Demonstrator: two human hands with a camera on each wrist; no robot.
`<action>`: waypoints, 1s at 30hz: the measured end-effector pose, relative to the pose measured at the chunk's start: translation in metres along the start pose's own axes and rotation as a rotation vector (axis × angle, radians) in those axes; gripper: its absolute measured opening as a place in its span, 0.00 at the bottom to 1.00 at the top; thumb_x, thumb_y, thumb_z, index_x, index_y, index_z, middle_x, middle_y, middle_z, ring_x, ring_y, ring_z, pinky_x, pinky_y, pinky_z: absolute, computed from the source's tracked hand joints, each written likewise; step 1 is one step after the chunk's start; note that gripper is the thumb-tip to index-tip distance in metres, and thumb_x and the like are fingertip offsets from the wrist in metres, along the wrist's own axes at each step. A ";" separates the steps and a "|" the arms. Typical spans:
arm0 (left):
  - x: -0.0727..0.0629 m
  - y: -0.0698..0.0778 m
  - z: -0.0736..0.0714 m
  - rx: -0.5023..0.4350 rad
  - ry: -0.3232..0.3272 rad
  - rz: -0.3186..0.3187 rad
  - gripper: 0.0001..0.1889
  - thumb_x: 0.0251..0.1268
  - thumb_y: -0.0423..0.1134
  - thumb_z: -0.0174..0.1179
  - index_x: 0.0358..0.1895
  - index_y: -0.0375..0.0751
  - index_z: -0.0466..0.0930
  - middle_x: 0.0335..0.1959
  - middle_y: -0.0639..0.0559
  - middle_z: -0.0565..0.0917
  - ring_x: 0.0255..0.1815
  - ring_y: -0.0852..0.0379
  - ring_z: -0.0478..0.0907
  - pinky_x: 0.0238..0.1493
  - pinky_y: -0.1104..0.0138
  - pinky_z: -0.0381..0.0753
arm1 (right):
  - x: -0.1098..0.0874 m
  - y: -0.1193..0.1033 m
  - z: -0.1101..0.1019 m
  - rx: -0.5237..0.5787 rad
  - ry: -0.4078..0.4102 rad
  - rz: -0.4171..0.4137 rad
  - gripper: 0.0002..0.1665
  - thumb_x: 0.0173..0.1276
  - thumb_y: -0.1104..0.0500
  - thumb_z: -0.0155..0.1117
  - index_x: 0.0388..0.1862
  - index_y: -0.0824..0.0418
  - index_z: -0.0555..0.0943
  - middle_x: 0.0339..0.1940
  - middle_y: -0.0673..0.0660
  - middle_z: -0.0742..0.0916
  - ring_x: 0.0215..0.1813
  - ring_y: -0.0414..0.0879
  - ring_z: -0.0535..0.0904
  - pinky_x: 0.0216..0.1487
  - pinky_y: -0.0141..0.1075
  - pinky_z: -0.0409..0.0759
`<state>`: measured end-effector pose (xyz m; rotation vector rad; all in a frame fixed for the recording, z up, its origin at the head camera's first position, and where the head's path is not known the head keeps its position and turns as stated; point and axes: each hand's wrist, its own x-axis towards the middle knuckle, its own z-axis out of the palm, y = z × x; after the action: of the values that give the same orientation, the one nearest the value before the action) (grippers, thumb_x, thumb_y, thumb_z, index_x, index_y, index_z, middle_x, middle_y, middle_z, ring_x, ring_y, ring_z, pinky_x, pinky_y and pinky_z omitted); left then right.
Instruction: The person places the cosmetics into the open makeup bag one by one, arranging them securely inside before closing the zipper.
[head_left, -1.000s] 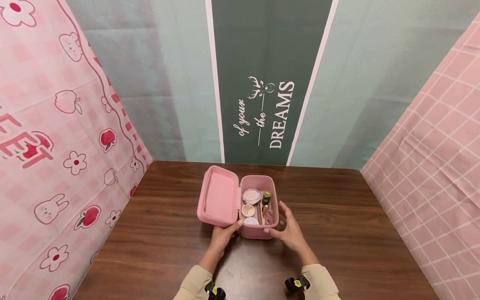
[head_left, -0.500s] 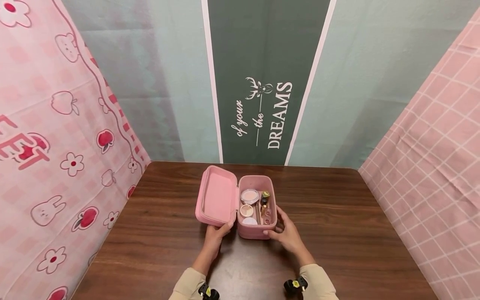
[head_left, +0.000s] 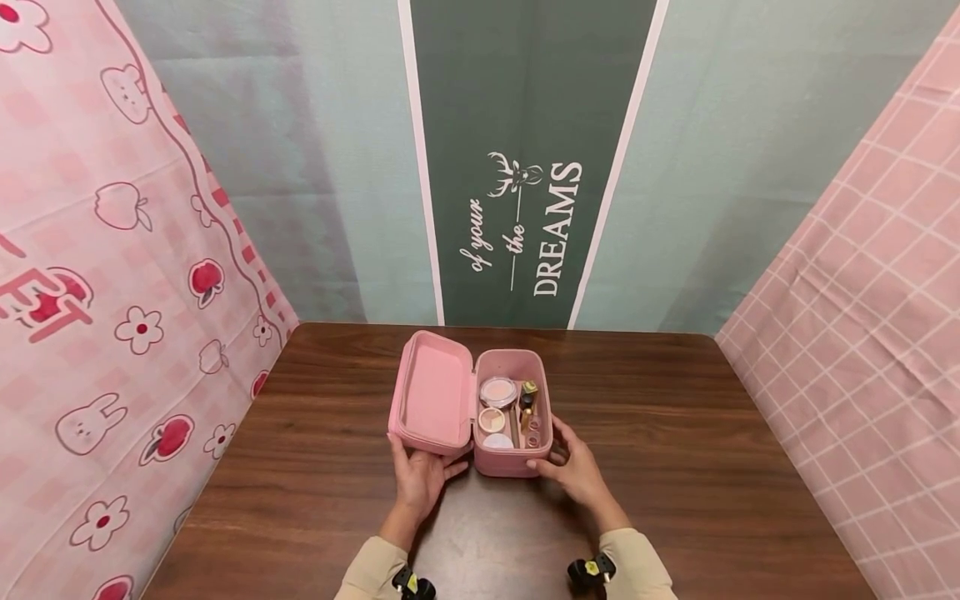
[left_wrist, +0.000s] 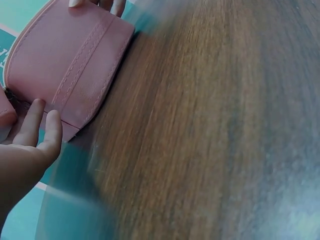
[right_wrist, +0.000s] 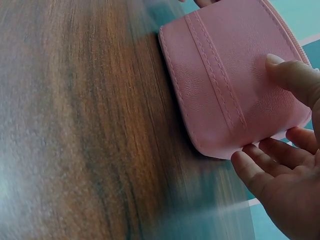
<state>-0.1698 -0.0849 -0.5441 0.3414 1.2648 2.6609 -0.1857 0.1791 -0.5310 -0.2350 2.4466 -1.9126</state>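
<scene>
A pink zip-up makeup case (head_left: 510, 467) sits on the wooden table in the head view, its lid (head_left: 437, 392) swung open to the left. Inside lie a round compact (head_left: 498, 392), a smaller round cream-coloured pot (head_left: 492, 419), a white round item (head_left: 498, 442) and several small bottles and tubes along the right. My left hand (head_left: 420, 483) is spread beneath the lid's front edge, thumb at the lid's left corner, fingers extended toward the hinge. My right hand (head_left: 573, 471) grips the case's front right corner, thumb on the front wall and fingers against the side.
The brown wooden table (head_left: 315, 483) extends around the case. A green and teal cloth (head_left: 517, 100) with lettering hangs behind the far edge. Pink printed cloth (head_left: 142, 275) stands at the left, pink checked cloth (head_left: 862, 275) at the right.
My left hand has shifted left from the hinge area to under the lid, its thumb moving to the lid's left corner. The right hand keeps its hold on the case.
</scene>
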 end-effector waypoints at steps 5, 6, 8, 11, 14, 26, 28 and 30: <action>0.001 0.002 0.004 -0.006 0.048 -0.010 0.56 0.53 0.73 0.03 0.69 0.24 0.40 0.60 0.38 0.68 0.57 0.44 0.70 0.56 0.35 0.51 | 0.000 0.001 0.000 -0.010 0.002 -0.012 0.50 0.47 0.68 0.76 0.68 0.67 0.61 0.59 0.69 0.73 0.59 0.61 0.70 0.52 0.45 0.73; 0.001 0.003 0.006 -0.007 0.067 -0.009 0.56 0.54 0.74 0.04 0.69 0.24 0.40 0.61 0.37 0.67 0.56 0.45 0.71 0.56 0.36 0.51 | 0.000 0.001 0.000 -0.013 0.004 -0.013 0.50 0.47 0.68 0.76 0.68 0.67 0.61 0.58 0.69 0.74 0.59 0.61 0.70 0.52 0.45 0.73; 0.002 0.004 0.010 0.008 0.100 0.001 0.53 0.57 0.72 0.07 0.69 0.25 0.40 0.62 0.34 0.63 0.56 0.48 0.70 0.56 0.36 0.52 | -0.001 0.001 0.000 -0.019 0.006 -0.014 0.50 0.46 0.68 0.76 0.68 0.67 0.61 0.58 0.69 0.74 0.59 0.61 0.70 0.51 0.45 0.73; 0.004 0.005 0.015 0.077 0.145 0.043 0.48 0.65 0.68 0.15 0.68 0.22 0.41 0.62 0.32 0.62 0.54 0.53 0.70 0.57 0.39 0.56 | -0.001 0.001 0.000 -0.021 0.013 -0.011 0.50 0.46 0.69 0.76 0.67 0.67 0.61 0.57 0.69 0.74 0.58 0.60 0.71 0.51 0.45 0.74; 0.005 0.006 0.019 0.157 0.170 0.109 0.42 0.72 0.60 0.28 0.64 0.16 0.46 0.56 0.36 0.70 0.52 0.57 0.72 0.56 0.46 0.63 | -0.001 0.000 0.001 -0.017 0.012 -0.011 0.49 0.46 0.69 0.75 0.67 0.69 0.61 0.57 0.70 0.74 0.58 0.61 0.71 0.51 0.46 0.73; 0.007 0.016 0.031 0.470 0.277 0.178 0.18 0.72 0.32 0.42 0.49 0.12 0.66 0.43 0.31 0.78 0.42 0.63 0.74 0.49 0.71 0.68 | -0.011 -0.042 0.006 -0.033 -0.011 0.020 0.46 0.51 0.72 0.71 0.65 0.78 0.58 0.57 0.77 0.72 0.58 0.66 0.69 0.51 0.53 0.71; 0.008 0.020 0.035 0.531 0.278 0.181 0.15 0.71 0.29 0.44 0.49 0.13 0.67 0.43 0.28 0.77 0.41 0.64 0.73 0.47 0.72 0.69 | -0.012 -0.042 0.006 -0.034 -0.009 0.023 0.46 0.51 0.72 0.71 0.65 0.78 0.58 0.57 0.77 0.72 0.58 0.66 0.69 0.51 0.54 0.71; 0.008 0.026 0.040 0.570 0.271 0.201 0.15 0.67 0.26 0.49 0.51 0.15 0.65 0.43 0.27 0.76 0.41 0.63 0.74 0.45 0.71 0.71 | -0.013 -0.042 0.006 -0.042 -0.008 0.026 0.46 0.51 0.72 0.71 0.65 0.78 0.57 0.57 0.77 0.72 0.57 0.67 0.70 0.51 0.54 0.71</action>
<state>-0.1677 -0.0692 -0.4984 0.1873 2.1809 2.5088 -0.1679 0.1654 -0.4928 -0.2104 2.4737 -1.8481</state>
